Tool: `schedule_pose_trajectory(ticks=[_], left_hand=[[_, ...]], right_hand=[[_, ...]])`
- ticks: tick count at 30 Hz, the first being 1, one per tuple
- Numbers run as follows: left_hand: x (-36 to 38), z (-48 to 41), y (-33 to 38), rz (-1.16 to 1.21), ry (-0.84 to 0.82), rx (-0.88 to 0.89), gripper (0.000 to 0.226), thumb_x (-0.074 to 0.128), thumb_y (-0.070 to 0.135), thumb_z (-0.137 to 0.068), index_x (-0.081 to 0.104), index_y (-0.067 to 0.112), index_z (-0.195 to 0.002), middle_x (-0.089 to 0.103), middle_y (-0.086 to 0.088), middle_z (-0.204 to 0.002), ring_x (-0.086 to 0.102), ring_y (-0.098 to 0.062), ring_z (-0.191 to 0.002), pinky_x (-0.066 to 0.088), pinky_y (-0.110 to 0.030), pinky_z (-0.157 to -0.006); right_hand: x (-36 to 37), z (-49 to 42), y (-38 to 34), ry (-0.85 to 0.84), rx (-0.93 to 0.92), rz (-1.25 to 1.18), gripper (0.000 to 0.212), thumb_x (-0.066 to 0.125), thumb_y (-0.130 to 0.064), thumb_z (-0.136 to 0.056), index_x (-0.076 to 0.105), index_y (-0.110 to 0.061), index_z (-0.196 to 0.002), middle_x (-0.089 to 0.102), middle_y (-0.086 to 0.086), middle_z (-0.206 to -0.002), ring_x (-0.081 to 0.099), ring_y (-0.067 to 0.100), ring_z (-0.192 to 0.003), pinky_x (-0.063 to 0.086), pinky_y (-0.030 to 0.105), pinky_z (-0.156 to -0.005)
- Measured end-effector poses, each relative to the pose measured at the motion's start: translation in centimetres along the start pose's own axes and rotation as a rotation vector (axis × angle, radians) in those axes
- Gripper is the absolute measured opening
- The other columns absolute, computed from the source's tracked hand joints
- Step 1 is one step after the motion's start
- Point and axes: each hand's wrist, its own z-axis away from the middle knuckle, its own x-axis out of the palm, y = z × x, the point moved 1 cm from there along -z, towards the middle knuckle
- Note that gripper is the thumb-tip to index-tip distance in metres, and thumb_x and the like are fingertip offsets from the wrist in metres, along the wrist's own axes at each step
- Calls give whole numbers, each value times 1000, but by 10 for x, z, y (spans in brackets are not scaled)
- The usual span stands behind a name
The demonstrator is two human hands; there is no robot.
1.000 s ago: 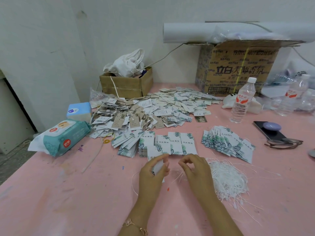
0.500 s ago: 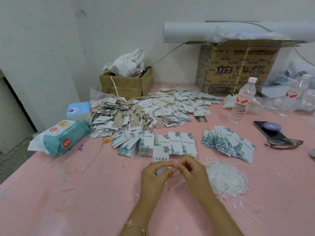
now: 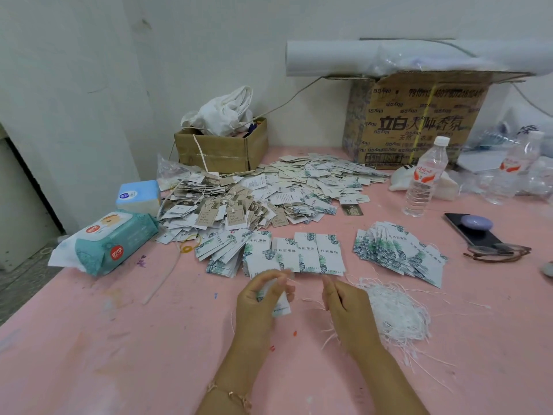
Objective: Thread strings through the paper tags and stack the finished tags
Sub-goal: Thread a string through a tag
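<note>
My left hand (image 3: pixel 263 298) grips a white paper tag (image 3: pixel 281 305) with a green leaf print, held above the pink table (image 3: pixel 104 354). My right hand (image 3: pixel 347 307) pinches a thin white string (image 3: pixel 311 301) that runs toward the tag. Just beyond my hands lie rows of the same leaf-print tags (image 3: pixel 302 254). A fanned stack of tags with strings (image 3: pixel 398 253) lies to the right. A loose heap of white strings (image 3: pixel 398 313) sits beside my right hand.
A big heap of mixed tags (image 3: pixel 269 193) covers the middle back. Wet wipes pack (image 3: pixel 110 241) and tissue box (image 3: pixel 139 196) at left; small cardboard box (image 3: pixel 221 151), large carton (image 3: pixel 419 121), water bottle (image 3: pixel 425 178), phone (image 3: pixel 472 232) and glasses (image 3: pixel 496 253) behind and right.
My hands, joined at the tag half a second ago, have drawn apart; my right hand has moved right with the string and the tag has tilted down in my left hand.
</note>
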Motion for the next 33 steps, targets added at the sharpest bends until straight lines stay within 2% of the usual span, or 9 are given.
schedule_pose_trajectory(ticks=[8,13,16,18,21,23,26,29,33], left_hand=[[-3,-4,0,361,-22,-136,13,68,21,-74,78,19,-81,75,-4,-103,69,-12,-70,58,-24,-63],[-10,-7,-2,504,-37,-132,15,73,22,-74,77,13,-85,72,-5,-102,69,-13,-78,58,-27,-67],[-10,-8,-3,537,-55,-134,31,93,25,-57,77,14,-82,72,-4,-92,70,-14,-80,58,-29,-68],[-12,-10,-3,533,-55,-130,46,100,28,-41,77,16,-79,74,-3,-89,72,-16,-86,59,-30,-68],[-10,-8,-2,529,-51,-124,48,100,27,-37,77,14,-77,75,-5,-86,74,-19,-87,60,-31,-68],[-9,-8,-1,561,-41,-123,36,97,25,-48,77,13,-76,73,-5,-83,73,-15,-74,60,-30,-67],[-16,-12,3,683,85,-84,11,68,20,-77,75,11,-76,69,-1,-82,64,-6,-57,59,-26,-66],[-22,-17,5,614,176,-58,10,60,15,-82,67,8,-83,70,-2,-82,67,-6,-62,61,-27,-66],[-10,-9,-1,288,53,-85,10,61,5,-82,69,7,-77,72,-3,-82,70,-13,-70,59,-31,-82]], right_hand=[[-7,-1,-1,79,41,319,53,48,-24,-98,25,-27,-50,24,-9,-43,24,11,-42,21,27,-45],[-11,-2,1,115,116,399,45,45,-25,-100,41,-17,-55,42,1,-49,38,22,-48,29,33,-49],[-12,-2,3,113,139,346,44,43,-26,-101,51,-8,-61,53,7,-56,49,25,-54,37,36,-54],[-12,-3,3,154,140,301,45,46,-23,-100,42,-10,-58,43,4,-52,37,21,-50,29,32,-51],[-12,-4,2,228,161,285,44,47,-21,-100,37,-12,-57,36,3,-51,29,17,-51,24,32,-50],[-13,-5,6,270,208,246,44,46,-21,-100,43,-8,-58,45,11,-52,36,21,-51,28,35,-50],[-18,-6,12,328,250,258,43,44,-22,-100,51,-2,-62,51,14,-55,42,24,-51,29,34,-49],[-19,-5,14,281,226,238,40,41,-26,-101,47,-10,-65,48,5,-56,40,21,-53,29,34,-49],[-12,-4,4,197,25,354,16,50,-24,-96,58,-19,-83,56,-9,-82,46,15,-79,32,33,-69]])
